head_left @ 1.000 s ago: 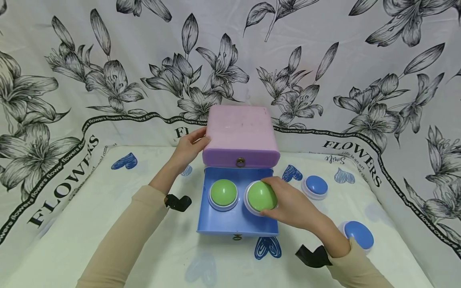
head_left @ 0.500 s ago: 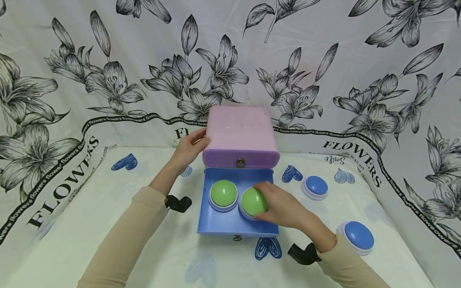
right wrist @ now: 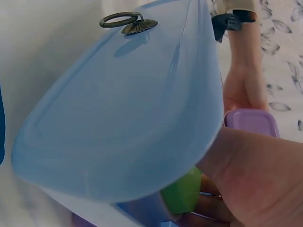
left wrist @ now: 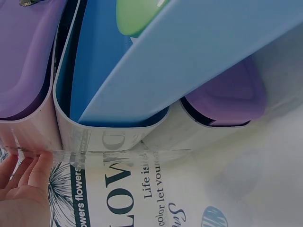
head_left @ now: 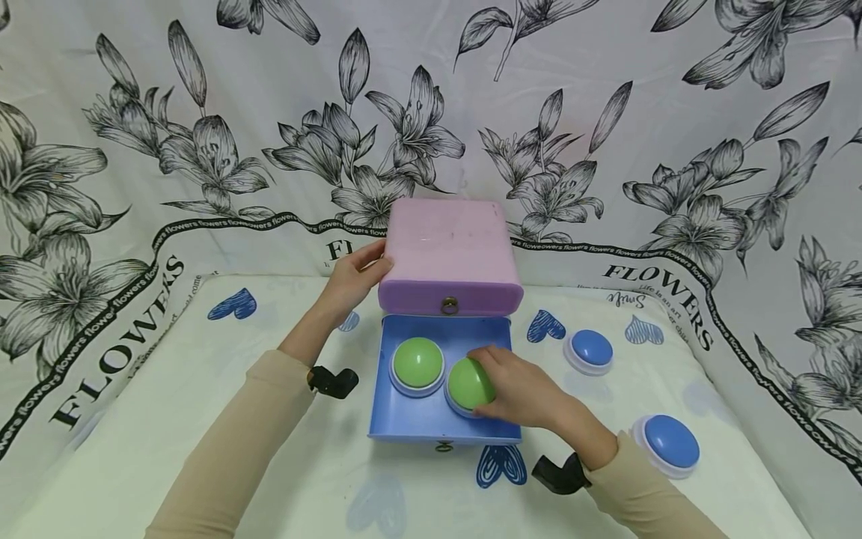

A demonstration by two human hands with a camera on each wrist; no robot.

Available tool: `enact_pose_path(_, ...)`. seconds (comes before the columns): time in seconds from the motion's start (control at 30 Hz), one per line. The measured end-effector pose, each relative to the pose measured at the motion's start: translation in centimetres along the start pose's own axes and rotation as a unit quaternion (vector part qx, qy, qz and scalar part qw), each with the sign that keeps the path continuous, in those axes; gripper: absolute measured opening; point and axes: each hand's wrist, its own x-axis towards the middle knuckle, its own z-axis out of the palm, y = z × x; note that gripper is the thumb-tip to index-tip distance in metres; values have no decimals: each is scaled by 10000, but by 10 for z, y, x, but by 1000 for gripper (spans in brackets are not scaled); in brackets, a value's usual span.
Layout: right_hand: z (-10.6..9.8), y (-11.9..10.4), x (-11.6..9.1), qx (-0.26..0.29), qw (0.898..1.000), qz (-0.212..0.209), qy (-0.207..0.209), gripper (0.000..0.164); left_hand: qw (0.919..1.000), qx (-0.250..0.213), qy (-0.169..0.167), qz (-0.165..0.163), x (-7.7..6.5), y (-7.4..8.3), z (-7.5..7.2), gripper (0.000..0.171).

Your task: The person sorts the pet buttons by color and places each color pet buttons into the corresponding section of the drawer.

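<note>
Where a drawer (head_left: 411,419) juts, the right grip (head_left: 521,387) curls widely round a green button (head_left: 469,385); the left grip (head_left: 350,281), outstretched, touches the box (head_left: 451,251).

Behind the left hand (head_left: 357,275), a long, plain beige cloth sleeve (head_left: 229,442) stops near the wrist. Behind the right hand (head_left: 518,385) is a matching beige cloth sleeve (head_left: 656,490), with small folds. By the left sleeve's end, a small bent black block (head_left: 334,382) sticks out from a dark black band (right wrist: 244,15). Another bent black block (head_left: 561,474) pokes out beside the right sleeve's end.
</note>
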Motion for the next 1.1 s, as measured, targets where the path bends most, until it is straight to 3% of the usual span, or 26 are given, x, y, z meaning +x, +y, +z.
enact_pose_path(0.5,0,-1,0,-322,9991,-227,-147,77,10000,-95,15,5,-1,1,0,57)
enact_pose_path(0.8,-1,1,-2,-266,9984,-426,-267,79,9998,-87,-111,-102,-14,24,2,57)
enact_pose_path(1.1,-6,2,-3,-152,9984,-548,47,63,9999,-22,-108,-109,-17,29,3,57)
